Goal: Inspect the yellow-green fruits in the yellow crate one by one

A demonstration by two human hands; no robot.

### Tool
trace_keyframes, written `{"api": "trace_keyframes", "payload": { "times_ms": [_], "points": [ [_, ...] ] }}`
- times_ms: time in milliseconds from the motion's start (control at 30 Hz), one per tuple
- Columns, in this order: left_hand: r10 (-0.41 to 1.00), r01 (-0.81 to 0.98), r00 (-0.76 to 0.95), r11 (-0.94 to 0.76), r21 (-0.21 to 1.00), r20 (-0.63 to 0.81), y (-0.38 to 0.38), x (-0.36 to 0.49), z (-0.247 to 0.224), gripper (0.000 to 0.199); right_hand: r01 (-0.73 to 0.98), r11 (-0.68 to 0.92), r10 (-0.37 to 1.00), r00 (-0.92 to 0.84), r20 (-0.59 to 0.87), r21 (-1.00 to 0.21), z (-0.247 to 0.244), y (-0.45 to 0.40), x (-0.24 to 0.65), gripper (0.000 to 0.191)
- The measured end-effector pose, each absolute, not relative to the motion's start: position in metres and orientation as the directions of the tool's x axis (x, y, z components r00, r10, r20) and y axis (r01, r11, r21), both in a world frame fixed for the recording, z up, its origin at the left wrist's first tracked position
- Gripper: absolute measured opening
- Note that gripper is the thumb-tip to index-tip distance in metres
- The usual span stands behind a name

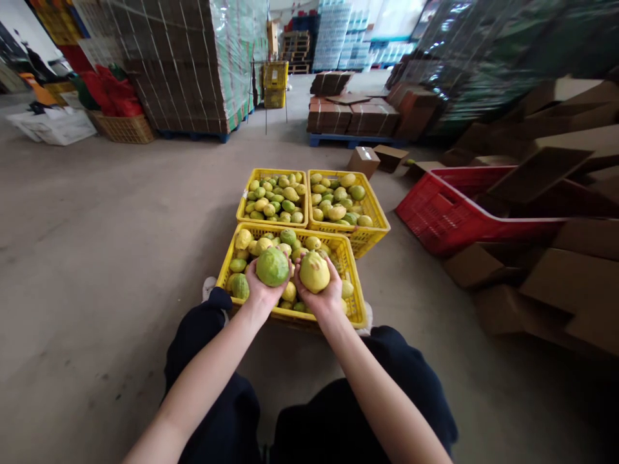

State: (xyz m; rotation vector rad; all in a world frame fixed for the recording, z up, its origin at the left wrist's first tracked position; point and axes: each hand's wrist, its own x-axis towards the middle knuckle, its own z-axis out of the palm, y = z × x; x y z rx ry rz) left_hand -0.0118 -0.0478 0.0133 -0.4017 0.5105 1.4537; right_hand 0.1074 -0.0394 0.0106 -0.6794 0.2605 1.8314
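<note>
Over front yellow plastic crate [355, 283], holds bumpy, round green fruit [273, 267] in cupped L hand [262, 295] & knobby-topped yellow fruit [314, 273] in cupped R hand [329, 298], w/ hands close tog. Beyond, has 2 perforated rear crates [370, 240] w/ oval yellow-green fruit [279, 197]. To R, shows red plastic crate [435, 207] by cardboard boxes [563, 277].

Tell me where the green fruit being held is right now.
In the head view, the green fruit sits in the left hand, left of the yellow fruit and above the nearest yellow crate.
</note>
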Motion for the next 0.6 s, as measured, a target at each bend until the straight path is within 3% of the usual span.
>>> {"api": "trace_keyframes", "payload": {
  "times_ms": [367,600],
  "points": [
    [0.803,-0.981,0.073,0.164,0.102,-0.591,-0.045,-0.006,0.008,0.047,-0.922,-0.372,0.755,-0.233,-0.613,-0.107,0.012,-0.039,0.106,0.028],
    [0.797,-0.991,0.083,0.131,0.038,-0.599,-0.041,-0.016,0.013,0.043,-0.885,-0.422,0.714,-0.19,-0.673,-0.197,-0.014,-0.044,0.102,0.017]
  ]
}}
